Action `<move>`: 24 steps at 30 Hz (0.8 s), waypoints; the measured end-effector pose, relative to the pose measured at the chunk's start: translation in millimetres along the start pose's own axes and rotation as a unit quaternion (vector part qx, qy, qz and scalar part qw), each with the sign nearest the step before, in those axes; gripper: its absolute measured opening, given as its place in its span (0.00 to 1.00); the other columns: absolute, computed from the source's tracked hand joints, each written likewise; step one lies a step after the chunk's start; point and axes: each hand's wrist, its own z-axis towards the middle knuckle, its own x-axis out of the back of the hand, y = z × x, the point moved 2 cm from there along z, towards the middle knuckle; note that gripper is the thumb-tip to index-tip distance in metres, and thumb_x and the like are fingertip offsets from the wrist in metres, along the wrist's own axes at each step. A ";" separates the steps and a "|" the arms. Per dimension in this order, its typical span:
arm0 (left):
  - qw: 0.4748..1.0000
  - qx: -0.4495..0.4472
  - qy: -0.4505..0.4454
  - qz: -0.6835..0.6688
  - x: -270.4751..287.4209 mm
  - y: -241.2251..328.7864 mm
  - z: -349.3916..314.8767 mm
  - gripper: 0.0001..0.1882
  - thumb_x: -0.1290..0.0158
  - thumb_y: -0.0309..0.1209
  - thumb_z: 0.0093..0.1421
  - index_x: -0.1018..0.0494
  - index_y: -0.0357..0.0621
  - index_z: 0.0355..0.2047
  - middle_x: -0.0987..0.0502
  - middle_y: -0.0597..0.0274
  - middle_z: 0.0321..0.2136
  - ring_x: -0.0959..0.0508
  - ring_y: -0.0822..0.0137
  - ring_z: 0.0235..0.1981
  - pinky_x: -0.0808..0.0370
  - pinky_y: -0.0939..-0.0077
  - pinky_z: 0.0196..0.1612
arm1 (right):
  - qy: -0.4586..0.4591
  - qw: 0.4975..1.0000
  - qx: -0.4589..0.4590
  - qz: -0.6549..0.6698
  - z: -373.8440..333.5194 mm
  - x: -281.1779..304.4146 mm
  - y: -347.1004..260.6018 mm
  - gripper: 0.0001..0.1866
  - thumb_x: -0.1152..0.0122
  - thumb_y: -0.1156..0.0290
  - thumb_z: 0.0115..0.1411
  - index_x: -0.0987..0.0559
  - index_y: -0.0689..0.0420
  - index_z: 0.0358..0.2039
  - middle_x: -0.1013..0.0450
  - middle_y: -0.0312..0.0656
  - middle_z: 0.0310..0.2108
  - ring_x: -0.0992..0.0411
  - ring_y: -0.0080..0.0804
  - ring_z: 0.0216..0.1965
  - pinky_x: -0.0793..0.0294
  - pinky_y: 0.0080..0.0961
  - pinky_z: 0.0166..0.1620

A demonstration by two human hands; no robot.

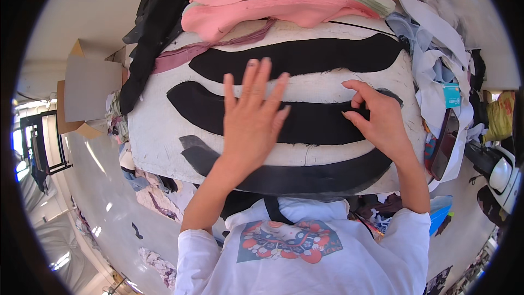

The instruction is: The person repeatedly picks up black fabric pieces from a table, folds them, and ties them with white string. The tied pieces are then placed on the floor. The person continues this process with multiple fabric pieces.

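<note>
Three curved dark fabric pieces lie one below another on the white tabletop (153, 131). My left hand (251, 114) is spread flat, palm down, over the middle black piece (316, 124), with its fingertips reaching toward the far black piece (300, 57). Near the right end of the middle piece, my right hand (379, 117) has its index finger and thumb apart and the other fingers curled; no object shows between them. A sliver of sheer dark fabric (392, 96) shows beyond that hand. Closest to me is the near piece (295, 179), edged with sheer dark grey layers.
Stacked pink fabric strips (284, 11) lie across the table's far side. Black cloth (150, 38) hangs at the left corner, near an open cardboard box (93, 87). White strips (436, 76) and a dark phone-like slab (446, 145) are at the right edge. Scraps litter the floor.
</note>
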 end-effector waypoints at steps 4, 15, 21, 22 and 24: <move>0.993 -0.070 -0.036 -0.092 -29.2 40.7 19.0 0.30 0.48 0.41 0.64 0.37 0.50 0.65 0.44 0.50 0.69 0.48 0.54 0.71 0.59 0.43 0.70 | 0.010 1.000 -0.002 -0.007 -4.3 7.3 3.8 0.28 0.30 0.74 0.49 0.25 0.52 0.53 0.26 0.42 0.28 0.25 0.42 0.30 0.27 0.33 0.35; 0.993 -0.073 -0.065 -0.069 -40.3 44.5 19.8 0.30 0.55 0.47 0.67 0.38 0.50 0.66 0.45 0.51 0.69 0.49 0.55 0.72 0.62 0.44 0.71 | 0.098 0.985 -0.132 0.056 -36.0 42.7 52.1 0.27 0.35 0.81 0.53 0.25 0.54 0.55 0.33 0.33 0.29 0.41 0.15 0.19 0.39 0.16 0.26; 0.993 -0.075 -0.058 -0.073 -41.3 43.9 18.9 0.30 0.55 0.47 0.67 0.38 0.50 0.66 0.44 0.49 0.68 0.48 0.53 0.71 0.61 0.42 0.70 | 0.162 0.980 -0.061 -0.093 -35.1 35.9 39.8 0.23 0.35 0.77 0.53 0.25 0.54 0.52 0.28 0.40 0.27 0.34 0.26 0.18 0.33 0.24 0.26; 0.993 -0.074 -0.053 -0.069 -41.4 43.0 17.7 0.30 0.55 0.47 0.67 0.37 0.50 0.66 0.44 0.49 0.68 0.48 0.53 0.71 0.61 0.42 0.70 | 0.185 0.975 -0.047 -0.110 -33.4 40.6 28.2 0.21 0.35 0.78 0.54 0.25 0.55 0.50 0.28 0.40 0.26 0.34 0.25 0.19 0.34 0.24 0.26; 0.994 -0.076 -0.046 -0.064 -42.7 41.9 17.1 0.30 0.55 0.47 0.67 0.37 0.50 0.66 0.44 0.49 0.68 0.47 0.53 0.71 0.60 0.41 0.70 | 0.169 0.984 -0.043 -0.028 -31.7 38.2 15.1 0.16 0.36 0.78 0.56 0.24 0.57 0.46 0.29 0.36 0.26 0.36 0.19 0.21 0.36 0.20 0.26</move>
